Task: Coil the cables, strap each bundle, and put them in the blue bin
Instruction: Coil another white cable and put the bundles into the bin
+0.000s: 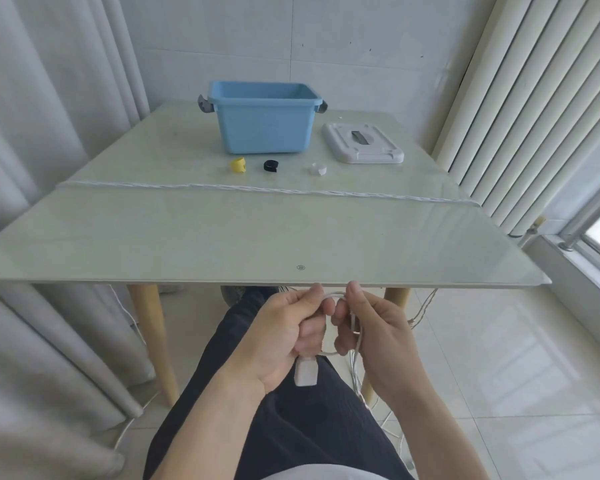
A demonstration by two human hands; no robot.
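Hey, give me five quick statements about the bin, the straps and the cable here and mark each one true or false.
1. The blue bin has its lid on. False: the white lid lies on the table to the right of the bin.
2. Three straps lie in front of the bin: yellow strap, black strap, white strap. True.
3. Both hands hold a white cable below the table's near edge. True.
4. The left hand rests flat on the tabletop. False: it grips the cable near its white plug.
5. The right hand holds the black strap. False: it holds the cable loop.
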